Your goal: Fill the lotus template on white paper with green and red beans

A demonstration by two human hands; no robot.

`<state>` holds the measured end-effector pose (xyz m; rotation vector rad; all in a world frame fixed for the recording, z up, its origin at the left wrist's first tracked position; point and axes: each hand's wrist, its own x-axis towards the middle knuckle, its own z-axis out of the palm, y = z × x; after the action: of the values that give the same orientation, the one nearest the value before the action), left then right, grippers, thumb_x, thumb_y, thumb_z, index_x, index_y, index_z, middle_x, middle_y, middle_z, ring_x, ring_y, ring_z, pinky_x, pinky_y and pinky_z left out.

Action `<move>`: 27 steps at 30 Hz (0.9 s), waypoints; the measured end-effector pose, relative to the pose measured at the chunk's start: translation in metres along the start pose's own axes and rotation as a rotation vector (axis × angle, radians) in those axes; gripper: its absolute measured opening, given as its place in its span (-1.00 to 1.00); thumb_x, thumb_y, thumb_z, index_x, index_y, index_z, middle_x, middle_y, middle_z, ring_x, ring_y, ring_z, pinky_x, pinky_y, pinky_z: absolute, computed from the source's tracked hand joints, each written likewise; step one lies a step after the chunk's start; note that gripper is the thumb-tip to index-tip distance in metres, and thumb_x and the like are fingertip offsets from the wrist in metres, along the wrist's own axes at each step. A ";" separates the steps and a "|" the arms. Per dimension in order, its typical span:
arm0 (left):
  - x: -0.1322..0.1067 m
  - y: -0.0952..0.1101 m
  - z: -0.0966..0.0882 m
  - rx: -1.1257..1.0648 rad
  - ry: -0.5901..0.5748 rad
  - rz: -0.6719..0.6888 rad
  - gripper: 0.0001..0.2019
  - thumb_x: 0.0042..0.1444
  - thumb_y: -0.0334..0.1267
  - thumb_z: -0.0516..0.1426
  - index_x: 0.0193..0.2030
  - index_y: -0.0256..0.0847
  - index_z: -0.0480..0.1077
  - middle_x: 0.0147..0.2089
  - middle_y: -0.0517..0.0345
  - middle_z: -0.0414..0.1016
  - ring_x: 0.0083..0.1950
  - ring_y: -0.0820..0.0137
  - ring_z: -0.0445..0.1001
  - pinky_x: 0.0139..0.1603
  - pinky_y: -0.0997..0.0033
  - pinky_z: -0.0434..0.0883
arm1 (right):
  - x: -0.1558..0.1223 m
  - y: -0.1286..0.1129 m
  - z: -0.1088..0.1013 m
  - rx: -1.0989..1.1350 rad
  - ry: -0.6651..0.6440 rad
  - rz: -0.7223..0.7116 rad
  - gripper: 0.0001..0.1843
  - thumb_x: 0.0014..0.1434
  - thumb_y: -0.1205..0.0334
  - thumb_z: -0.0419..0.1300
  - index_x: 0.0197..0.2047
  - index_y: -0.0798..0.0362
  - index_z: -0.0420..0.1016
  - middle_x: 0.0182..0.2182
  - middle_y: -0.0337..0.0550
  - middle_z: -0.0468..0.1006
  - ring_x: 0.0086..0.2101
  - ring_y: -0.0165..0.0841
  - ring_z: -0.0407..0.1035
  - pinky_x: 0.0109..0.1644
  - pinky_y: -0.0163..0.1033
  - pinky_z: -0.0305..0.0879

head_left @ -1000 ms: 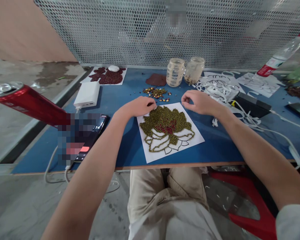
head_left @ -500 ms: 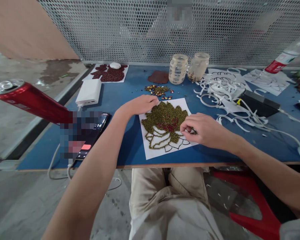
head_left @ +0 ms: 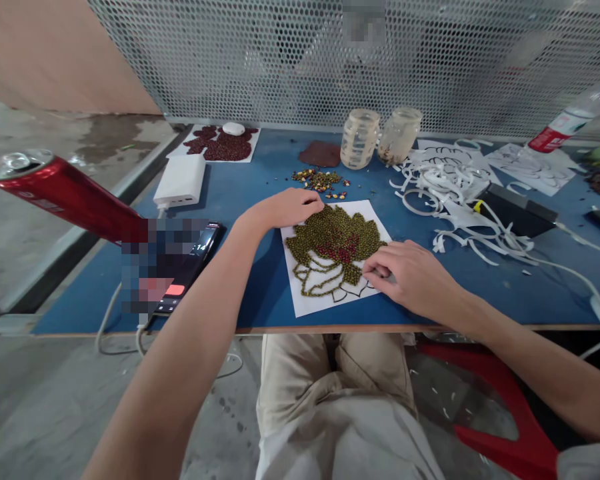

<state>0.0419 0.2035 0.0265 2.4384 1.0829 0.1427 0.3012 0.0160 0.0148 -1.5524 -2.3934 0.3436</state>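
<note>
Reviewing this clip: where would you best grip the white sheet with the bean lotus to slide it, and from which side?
Probably the bare near-left corner of the white sheet, approached from the table's near edge. It lies flat, beans cover its upper half, the left hand rests on its far-left corner and the right hand on its right side, so that margin is free.

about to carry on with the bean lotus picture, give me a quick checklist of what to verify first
1. Sheet held down: left hand rests on the upper left edge of the paper sheet: ok.
2. Right hand at the lower right petals, fingers touching the sheet: ok.
3. Bean between the fingers: too small to see: cannot tell.
4. Loose bean pile within reach, just beyond the sheet: ok.
5. Lower petals filled: only outlined, inside still white: not ok.
6. Paper strips off the sheet: lying to the right, apart from it: ok.
</note>
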 end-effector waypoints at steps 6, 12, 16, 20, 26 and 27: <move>-0.001 0.003 -0.001 0.005 0.002 0.002 -0.60 0.45 0.05 -0.04 -0.08 -0.12 0.52 -0.06 0.02 0.67 -0.05 0.20 0.57 0.02 0.22 0.37 | 0.013 0.003 -0.015 0.141 -0.122 0.146 -0.81 0.30 0.08 0.36 -0.25 -0.07 0.45 -0.43 -0.26 0.47 -0.37 -0.26 0.34 -0.24 -0.14 0.10; -0.004 0.011 -0.003 0.030 0.006 -0.006 -0.62 0.44 0.01 -0.06 -0.18 -0.13 0.46 -0.14 -0.01 0.64 -0.12 0.20 0.55 -0.07 0.20 0.37 | 0.012 0.012 -0.009 0.180 -0.105 -0.041 -0.84 0.42 0.14 0.27 -0.22 -0.05 0.43 -0.40 -0.26 0.45 -0.34 -0.27 0.33 -0.13 -0.14 0.19; -0.003 0.011 -0.003 0.051 -0.009 -0.020 -0.62 0.45 -0.02 -0.04 -0.04 -0.15 0.54 -0.09 -0.01 0.68 -0.11 0.22 0.57 -0.06 0.23 0.38 | 0.003 0.020 0.001 -0.001 -0.001 -0.228 -0.82 0.51 0.17 0.20 -0.19 -0.01 0.46 -0.28 -0.12 0.58 -0.21 -0.19 0.42 -0.02 -0.08 0.18; -0.002 0.007 -0.003 0.066 -0.016 -0.023 -0.60 0.43 -0.03 0.01 0.10 -0.18 0.58 -0.03 -0.04 0.71 -0.10 0.22 0.60 -0.03 0.25 0.39 | -0.001 0.023 -0.007 -0.049 0.075 -0.355 -0.76 0.57 0.06 0.15 -0.11 0.01 0.50 -0.23 -0.08 0.63 -0.20 -0.19 0.45 -0.03 -0.07 0.21; -0.001 0.007 -0.002 0.070 -0.019 -0.014 -0.58 0.44 -0.04 0.01 0.12 -0.20 0.60 -0.02 -0.07 0.72 -0.13 0.23 0.61 -0.03 0.24 0.39 | 0.049 0.060 -0.049 -0.193 0.131 -0.282 -0.74 0.52 0.08 0.12 -0.10 -0.06 0.62 -0.21 -0.05 0.69 -0.18 -0.10 0.51 0.00 0.03 0.29; -0.001 0.007 -0.002 0.074 -0.018 -0.012 -0.58 0.44 -0.04 0.01 0.12 -0.21 0.60 -0.03 -0.07 0.72 -0.12 0.23 0.61 -0.03 0.24 0.40 | 0.063 0.074 -0.053 -0.213 0.164 -0.210 -0.75 0.49 0.08 0.13 -0.08 -0.06 0.63 -0.19 -0.04 0.70 -0.15 -0.07 0.52 0.00 0.04 0.31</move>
<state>0.0456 0.1994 0.0317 2.4936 1.1133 0.0779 0.3579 0.1056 0.0455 -1.3328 -2.4956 -0.0814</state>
